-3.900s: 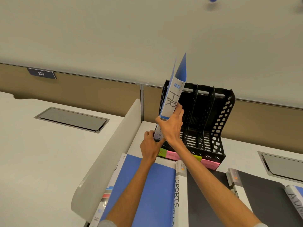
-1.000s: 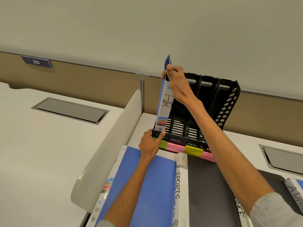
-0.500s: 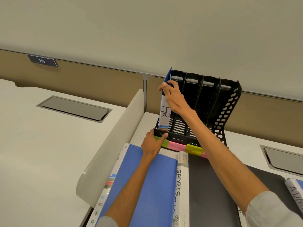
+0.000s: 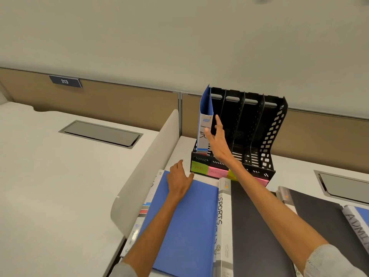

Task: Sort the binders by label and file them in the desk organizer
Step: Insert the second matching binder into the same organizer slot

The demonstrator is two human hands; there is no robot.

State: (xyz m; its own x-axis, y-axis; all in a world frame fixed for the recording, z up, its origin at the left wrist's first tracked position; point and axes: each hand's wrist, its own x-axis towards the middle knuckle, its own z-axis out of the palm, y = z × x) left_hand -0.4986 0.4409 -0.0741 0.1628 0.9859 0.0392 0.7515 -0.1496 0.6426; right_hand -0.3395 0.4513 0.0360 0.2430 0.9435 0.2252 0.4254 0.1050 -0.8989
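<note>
Grey-sleeved, the right hand (image 4: 217, 140) is flat-fingered and grips nothing, its thumb close by the spine of the HR binder (image 4: 202, 140). The left hand (image 4: 178, 181) lies slack on a flat blue binder (image 4: 195, 226) just in front of the organizer (image 4: 267, 136). To finish well, nudge that spine flush and check it against the green label (image 4: 199, 167) below. The HR binder stands upright in the organizer's leftmost slot — blue covers, white spine.
</note>
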